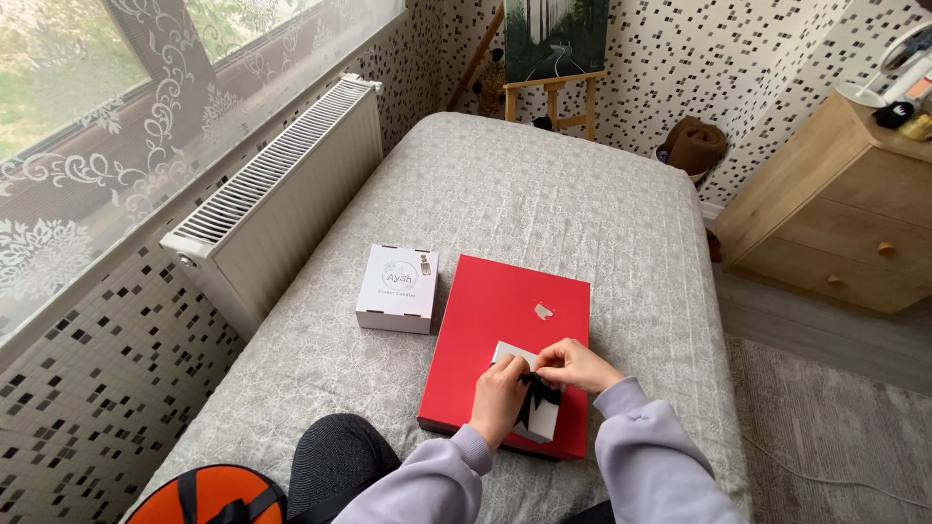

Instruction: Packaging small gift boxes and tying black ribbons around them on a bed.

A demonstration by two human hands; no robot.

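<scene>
Pinching a black ribbon (pixel 533 390) between thumb and forefingers of both hands, fingertips closed tight on it. Left hand (pixel 498 399) wrapped low on the ribbon, knuckles up; right hand (pixel 575 366) just beside, gripping the upper end, the two hands touching. Under the ribbon, a small white card (pixel 513 355) or box, partly hidden by the hands; cannot tell which. Resting on a flat red box (pixel 495 311), near its close end. On the red lid, farther out, a small pale scrap (pixel 544 311). Lilac sleeves (pixel 641 456) down both arms. Left of the red box, just apart, a square white box (pixel 397 288) with a round print on top. All lying on a grey quilted bed (pixel 544 184). Beside the bed on the left, a white radiator (pixel 282 184) under a lace-curtained window (pixel 97 107). Beyond the far end, an easel (pixel 555 95) with a dark forest painting. To the right, a wooden dresser (pixel 835 213). At the bottom edge, an orange round thing (pixel 209 495) with black straps.
</scene>
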